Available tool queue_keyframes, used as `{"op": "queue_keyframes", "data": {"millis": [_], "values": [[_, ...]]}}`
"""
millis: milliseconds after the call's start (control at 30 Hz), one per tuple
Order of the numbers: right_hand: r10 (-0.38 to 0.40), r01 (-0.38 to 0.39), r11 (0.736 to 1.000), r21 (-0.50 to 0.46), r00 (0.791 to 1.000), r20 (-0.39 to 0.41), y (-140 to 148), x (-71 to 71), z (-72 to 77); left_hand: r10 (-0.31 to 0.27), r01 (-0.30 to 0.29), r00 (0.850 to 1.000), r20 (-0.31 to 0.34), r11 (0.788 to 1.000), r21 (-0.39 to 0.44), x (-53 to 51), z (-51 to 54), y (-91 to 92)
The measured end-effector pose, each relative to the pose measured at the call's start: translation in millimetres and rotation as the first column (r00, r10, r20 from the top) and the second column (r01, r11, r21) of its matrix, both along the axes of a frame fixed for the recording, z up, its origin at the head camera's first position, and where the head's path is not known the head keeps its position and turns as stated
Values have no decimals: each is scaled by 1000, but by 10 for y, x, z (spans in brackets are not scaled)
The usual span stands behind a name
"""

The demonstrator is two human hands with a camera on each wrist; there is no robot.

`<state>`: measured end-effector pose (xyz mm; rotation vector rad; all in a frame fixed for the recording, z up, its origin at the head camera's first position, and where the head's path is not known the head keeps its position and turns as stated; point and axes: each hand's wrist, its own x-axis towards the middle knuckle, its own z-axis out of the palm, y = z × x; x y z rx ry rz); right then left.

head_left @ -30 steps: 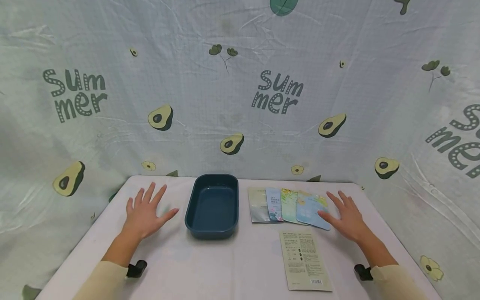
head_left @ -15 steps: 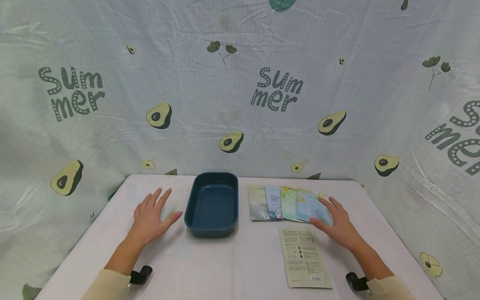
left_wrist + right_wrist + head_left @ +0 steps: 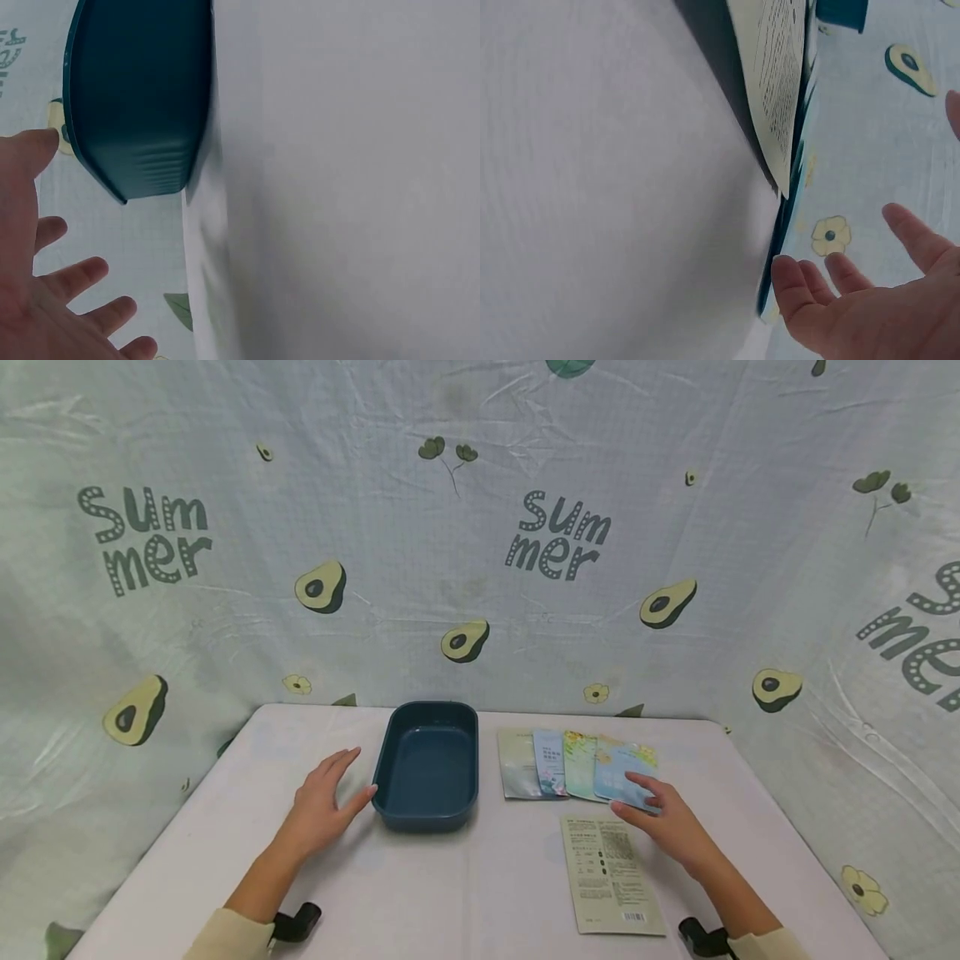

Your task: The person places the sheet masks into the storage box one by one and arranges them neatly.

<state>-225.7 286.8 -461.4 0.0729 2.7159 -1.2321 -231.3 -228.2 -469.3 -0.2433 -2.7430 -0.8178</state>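
A dark blue rectangular tub (image 3: 426, 777) stands left of centre in the head view. Beside its left wall is my left hand (image 3: 318, 810), fingers spread and holding nothing; whether the thumb touches the rim I cannot tell. My right hand (image 3: 667, 827) hovers by the right end of a row of overlapping flat packets, its fingers loosely bent and holding nothing. That row runs from a silvery packet (image 3: 517, 768) through a narrow light-blue one (image 3: 550, 764) and a green floral packet (image 3: 581, 768) to a blue packet (image 3: 618, 772). A beige packet (image 3: 611, 881) with printed text lies nearer.
All of it rests on a white-covered table (image 3: 420, 902). A pale curtain (image 3: 405, 543) printed with avocados and "summer" stands behind and at both sides. Black wrist cameras are strapped near both sleeves.
My left hand has moved right, up to the tub. My right hand has come left and slightly nearer, its fingers bending more. The tub and packets have stayed in place.
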Motion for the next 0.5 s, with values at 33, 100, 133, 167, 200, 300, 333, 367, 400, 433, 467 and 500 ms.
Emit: {"op": "queue_keyframes", "data": {"millis": [33,100,133,167,200,300,333,367,400,433,467,500], "values": [[-2,2,1000,2,1000,6,-6,7,3,-4,4,1000,3,1000,18,-1,-10,8],[-4,4,1000,3,1000,16,-17,23,4,-9,9,1000,7,999,45,-5,-24,22],[-6,6,1000,6,1000,18,-19,29,0,-9,9,1000,9,999,52,-7,-28,29],[-6,6,1000,5,1000,18,-21,33,-4,-7,6,1000,13,998,59,-8,-30,37],[-6,6,1000,3,1000,16,-21,35,-12,-6,5,1000,14,998,67,-7,-29,45],[-11,11,1000,4,1000,9,-24,35,-37,0,-2,1000,20,996,92,-5,-21,68],[-12,12,1000,4,1000,6,-25,34,-47,2,-4,1000,23,995,101,-2,-16,78],[-14,14,1000,3,1000,6,-26,31,-55,2,-5,1000,26,994,109,0,-14,87],[-17,17,1000,-1,1000,9,-28,30,-62,3,-6,1000,29,993,118,1,-13,94],[-20,20,1000,-2,1000,14,-31,29,-68,4,-8,999,32,992,127,3,-12,103],[-20,20,1000,-4,1000,18,-33,32,-73,5,-10,999,34,991,135,5,-11,111],[-24,24,1000,-9,999,24,-36,34,-76,7,-13,999,37,989,144,7,-10,120]]}}
